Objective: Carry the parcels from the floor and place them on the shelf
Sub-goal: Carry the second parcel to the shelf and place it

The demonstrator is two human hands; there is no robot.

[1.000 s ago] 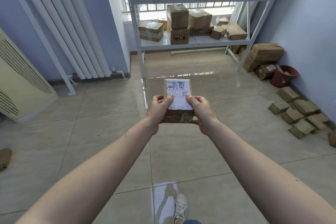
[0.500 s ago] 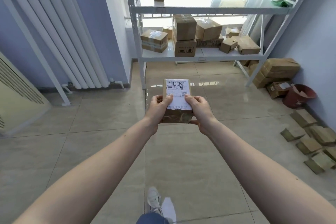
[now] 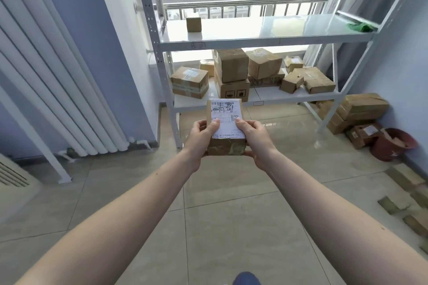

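From the head camera, both hands carry one small brown cardboard parcel with a white printed shipping label [image 3: 225, 127] out in front of the body, above the glossy beige tiled floor [image 3: 231, 227]. The left hand [image 3: 201, 139] and the right hand [image 3: 253, 137] are each curled closed around a side of it, thumbs pressed on the label and fingers tucked beneath, likely so the flat box stays level with its label facing up and readable. The cardboard looks matte and slightly scuffed along its near edge; the label is smooth paper with a barcode and handwritten marks.

Ahead stands the white metal shelf rack with perforated uprights [image 3: 254, 39]. Its upper board is shiny and nearly bare, holding one small brown cube-shaped carton [image 3: 193, 24]. The lower board carries a crowded cluster of taped brown cardboard boxes [image 3: 250, 74], some stacked, some tilted. The upper board therefore looks the easier landing spot. More flat brown parcels [image 3: 407, 206] lie on the floor to the right, awaiting their turn.
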